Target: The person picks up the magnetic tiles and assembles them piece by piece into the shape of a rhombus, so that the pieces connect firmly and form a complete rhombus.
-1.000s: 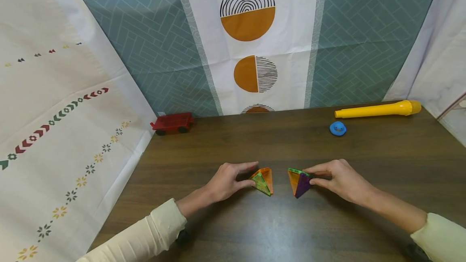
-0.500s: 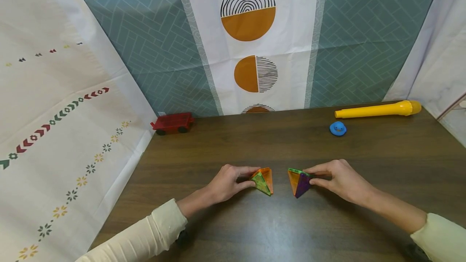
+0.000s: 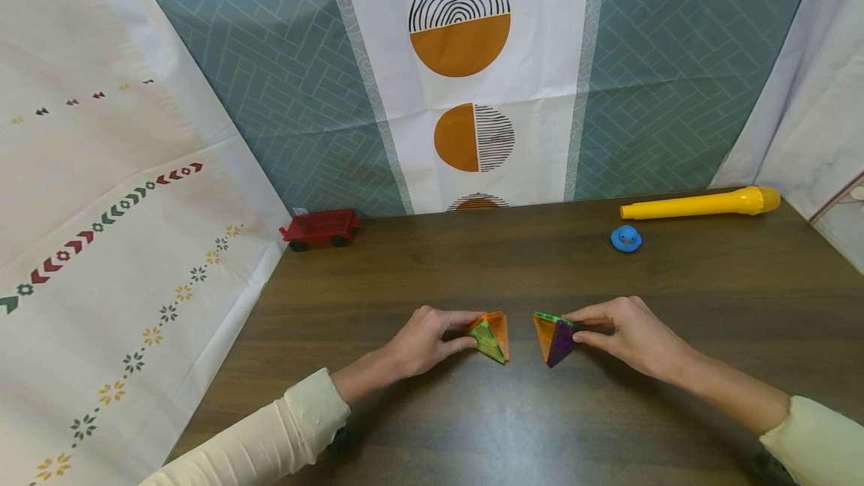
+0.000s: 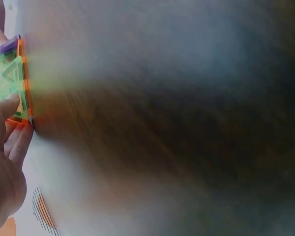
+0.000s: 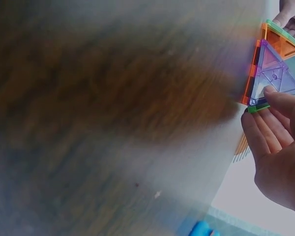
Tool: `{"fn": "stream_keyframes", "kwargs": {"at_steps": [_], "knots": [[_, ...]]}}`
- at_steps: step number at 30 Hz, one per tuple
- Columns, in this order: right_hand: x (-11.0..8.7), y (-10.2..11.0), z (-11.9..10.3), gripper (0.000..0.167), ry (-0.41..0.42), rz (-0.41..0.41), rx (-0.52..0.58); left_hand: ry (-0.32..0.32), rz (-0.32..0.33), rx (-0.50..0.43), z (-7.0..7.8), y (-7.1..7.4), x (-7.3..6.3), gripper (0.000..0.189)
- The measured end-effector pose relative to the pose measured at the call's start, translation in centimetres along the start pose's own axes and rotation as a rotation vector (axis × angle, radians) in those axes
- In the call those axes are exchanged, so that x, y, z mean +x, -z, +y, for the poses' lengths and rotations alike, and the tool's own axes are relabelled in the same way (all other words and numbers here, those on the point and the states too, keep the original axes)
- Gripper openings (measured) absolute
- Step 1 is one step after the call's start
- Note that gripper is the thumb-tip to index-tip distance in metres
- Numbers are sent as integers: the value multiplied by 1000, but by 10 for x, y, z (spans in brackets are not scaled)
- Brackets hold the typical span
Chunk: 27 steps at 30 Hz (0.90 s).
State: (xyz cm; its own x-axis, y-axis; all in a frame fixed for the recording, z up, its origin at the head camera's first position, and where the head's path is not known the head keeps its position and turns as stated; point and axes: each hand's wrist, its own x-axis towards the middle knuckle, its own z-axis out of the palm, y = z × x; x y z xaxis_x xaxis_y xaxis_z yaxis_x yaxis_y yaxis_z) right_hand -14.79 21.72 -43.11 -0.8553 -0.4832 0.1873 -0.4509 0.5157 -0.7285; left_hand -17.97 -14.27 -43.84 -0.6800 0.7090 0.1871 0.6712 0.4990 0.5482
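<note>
Near the middle of the table, my left hand (image 3: 425, 342) pinches a small group of translucent triangular magnetic tiles between thumb and fingers. A green tile (image 3: 487, 341) and an orange tile (image 3: 499, 331) show in it, leaning against each other. Across a narrow gap, my right hand (image 3: 634, 334) pinches a second such group by its right side. This one has a purple tile (image 3: 562, 341), an orange tile (image 3: 544, 332) and a green edge (image 3: 550, 316) on top. In the right wrist view the thumb presses the purple tile (image 5: 274, 76). The groups' far sides are hidden.
A red toy wagon (image 3: 320, 228) stands at the table's back left. At the back right lie a yellow toy microphone (image 3: 702, 204) and a small blue duck-like toy (image 3: 626, 239). Patterned cloths (image 3: 364, 81) hang behind and beside the wooden table (image 3: 418, 268).
My left index finger, lifted off at first, has come down onto the green and orange tiles. They have shifted slightly right with that hand. The right hand has stayed put.
</note>
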Motion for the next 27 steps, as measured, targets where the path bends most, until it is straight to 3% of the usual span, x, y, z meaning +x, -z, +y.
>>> {"fn": "stream_keyframes", "kwargs": {"at_steps": [6,27], "knots": [[1,-2,1,27,9,6,-14,-26,-5,2,3,-3,3,48],[5,-5,-2,27,10,14,-17,-13,-29,31,13,-11,14,49]]}}
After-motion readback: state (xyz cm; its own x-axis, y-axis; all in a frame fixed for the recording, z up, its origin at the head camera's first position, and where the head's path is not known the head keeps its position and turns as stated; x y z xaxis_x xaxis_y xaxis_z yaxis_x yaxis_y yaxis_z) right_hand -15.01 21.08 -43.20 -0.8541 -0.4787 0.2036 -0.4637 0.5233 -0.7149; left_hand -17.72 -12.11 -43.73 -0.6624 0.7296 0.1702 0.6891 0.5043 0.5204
